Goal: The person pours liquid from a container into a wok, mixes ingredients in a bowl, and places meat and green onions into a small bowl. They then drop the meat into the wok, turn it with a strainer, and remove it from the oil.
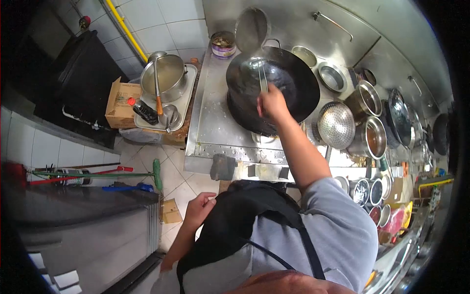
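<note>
My right hand (273,103) is closed around the handle of a round mesh strainer (252,28), reaching over a large black wok (298,81) on the stove. The strainer's head is raised above the wok's far rim, near the steel back wall. Inside the wok the dark surface looks shiny; I cannot make out any food. Down beside the black apron (225,215), my left hand (198,209) hangs with its fingers loosely bent and nothing visible in it.
A perforated ladle (336,125) and steel pots (368,137) stand right of the wok. To the left, a tray (190,93) carries a large pot (171,81), a dark bottle (145,112) and a small ladle (169,116). A purple-labelled can (223,48) sits at the stove's back corner.
</note>
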{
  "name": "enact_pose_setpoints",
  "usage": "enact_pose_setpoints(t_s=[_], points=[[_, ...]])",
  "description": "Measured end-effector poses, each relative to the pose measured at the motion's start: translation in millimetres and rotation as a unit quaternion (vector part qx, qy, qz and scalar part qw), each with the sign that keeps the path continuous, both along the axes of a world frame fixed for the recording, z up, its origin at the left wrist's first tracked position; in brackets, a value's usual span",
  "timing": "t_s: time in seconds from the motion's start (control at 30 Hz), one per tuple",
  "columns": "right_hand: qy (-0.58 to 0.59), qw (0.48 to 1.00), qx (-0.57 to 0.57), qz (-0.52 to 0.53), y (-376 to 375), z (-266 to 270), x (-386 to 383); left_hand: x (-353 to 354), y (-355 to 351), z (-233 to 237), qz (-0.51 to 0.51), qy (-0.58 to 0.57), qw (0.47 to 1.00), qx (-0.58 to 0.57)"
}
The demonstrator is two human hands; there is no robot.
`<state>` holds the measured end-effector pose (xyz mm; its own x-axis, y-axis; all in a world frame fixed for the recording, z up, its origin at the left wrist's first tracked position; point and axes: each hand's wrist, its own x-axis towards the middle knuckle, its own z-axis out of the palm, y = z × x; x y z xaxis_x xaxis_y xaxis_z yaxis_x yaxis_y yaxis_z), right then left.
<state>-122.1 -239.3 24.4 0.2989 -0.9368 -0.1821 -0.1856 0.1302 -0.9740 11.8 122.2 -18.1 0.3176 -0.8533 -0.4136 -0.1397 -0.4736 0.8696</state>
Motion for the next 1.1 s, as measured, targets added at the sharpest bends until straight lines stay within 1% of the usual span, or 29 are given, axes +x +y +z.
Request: enact_pose_setpoints(t_s=[0.07, 0.13, 0.2, 0.27, 0.3, 0.33, 0.37, 0.4, 0.43, 0.47, 0.5, 0.53, 0.57, 0.6, 0.63, 0.67, 0.7, 0.73, 0.77, 0.8, 0.83, 0.87, 0.9, 0.93, 0.97, 1.0, 1.03, 1.07, 1.1], points=[[-0.076, 0.995, 0.068, -0.002, 36.9, -36.6, -21.7, 13.7, -15.7, -4.9, -0.098, -0.045, 0.993, -0.041], [-0.147, 0.977, 0.14, -0.057, 74.6, -56.2, -30.4, 18.3, -36.1, -13.2, -0.132, -0.06, 0.988, -0.046], [-0.183, 0.962, 0.186, -0.085, 98.7, -58.9, -31.2, 18.7, -58.1, -27.5, -0.12, -0.091, 0.981, -0.119], [-0.21, 0.946, 0.227, -0.1, 116.4, -67.2, -32.5, 23.9, -73.1, -37.7, -0.149, -0.133, 0.978, -0.061], [-0.206, 0.947, 0.221, -0.113, 119.1, -80.3, -30.8, 27.4, -83.8, -55.7, -0.128, -0.23, 0.96, -0.091], [-0.171, 0.958, 0.22, -0.073, 118.4, -93.7, -32.6, 29.1, -96.9, -74.0, -0.111, -0.321, 0.932, -0.128], [-0.184, 0.954, 0.235, -0.007, 117.7, -122.2, -32.7, 33.3, -106.1, -92.6, -0.108, -0.314, 0.941, -0.058], [-0.094, 0.97, -0.214, 0.061, 128.1, -167.8, -33.9, 35.0, -116.6, -114.2, -0.12, -0.307, 0.944, 0.007], [-0.091, 0.974, -0.127, 0.166, 126.3, -163.1, -46.4, 35.1, -123.2, -137.4, -0.115, -0.245, 0.963, 0.007], [-0.137, 0.95, 0.257, 0.109, 140.9, -109.7, -54.3, 38.1, -125.9, -156.6, -0.113, -0.182, 0.977, 0.02], [-0.119, 0.964, 0.212, 0.107, 155.4, -98.3, -68.3, 40.1, -129.5, -165.4, -0.162, -0.303, 0.938, 0.037], [-0.048, 0.982, 0.15, 0.104, 184.7, -69.6, -101.3, 33.9, -129.0, -155.5, -0.205, -0.212, 0.953, 0.062], [-0.016, 0.985, 0.147, 0.086, 198.1, -60.3, -126.0, 36.2, -133.7, -173.4, -0.173, -0.289, 0.938, 0.083], [-0.022, 0.987, 0.148, 0.057, 212.3, -64.5, -145.4, 58.6, -137.9, -203.1, -0.145, -0.208, 0.965, 0.074], [0.029, 0.992, 0.117, 0.039, 229.2, -67.7, -159.5, 70.4, -134.4, -192.8, -0.169, -0.273, 0.947, 0.018], [0.081, 0.992, 0.093, 0.023, 243.3, -69.3, -176.6, 74.3, -129.7, -171.5, -0.109, -0.317, 0.941, -0.051], [0.114, 0.991, 0.065, -0.001, 257.5, -65.5, -196.4, 43.2, -127.1, -94.0, 0.0, -0.232, 0.968, 0.094], [0.113, 0.991, 0.064, -0.019, 268.6, -64.2, -213.8, 119.2, -137.2, -136.6, -0.067, -0.373, 0.924, -0.052], [0.138, 0.989, 0.029, -0.054, 279.7, -63.9, -230.4, 114.1, -130.3, -97.8, -0.109, -0.726, 0.671, -0.105], [0.163, 0.983, -0.005, -0.088, 291.7, -63.5, -246.2, 185.6, -168.3, -121.4, 0.065, -0.525, 0.835, -0.153], [0.159, 0.977, -0.046, -0.137, 303.4, -51.0, -259.8, 113.8, -157.7, -34.6, 0.17, -0.307, 0.915, -0.2], [0.158, 0.975, -0.048, -0.147, 310.8, -41.2, -270.5, 73.3, -161.6, 14.3, 0.188, -0.282, 0.913, -0.228], [0.144, 0.974, -0.078, -0.159, 317.8, -31.9, -281.1, 10.1, -132.9, 71.6, 0.125, -0.54, 0.805, -0.212], [0.132, 0.97, -0.108, -0.171, 325.0, -23.1, -291.2, 25.5, -154.2, 59.0, 0.118, -0.539, 0.804, -0.221], [0.119, 0.965, -0.146, -0.182, 332.2, -14.8, -298.7, 59.8, -197.1, 37.0, -0.058, -0.366, 0.879, -0.3], [0.073, 0.968, -0.154, -0.184, 340.0, -5.8, -305.7, 36.5, -207.0, 45.5, -0.234, -0.167, 0.89, -0.353], [0.052, 0.961, -0.194, -0.192, 348.8, 0.7, -312.0, 6.3, -207.2, 37.1, -0.244, 0.043, 0.922, -0.297], [0.032, 0.951, -0.234, -0.198, 358.2, 4.5, -316.5, -82.5, -176.7, 55.7, -0.242, 0.248, 0.911, -0.222], [0.032, 0.949, -0.236, -0.206, 368.3, 5.7, -318.8, -137.6, -154.1, 51.9, -0.301, 0.316, 0.88, -0.188]])
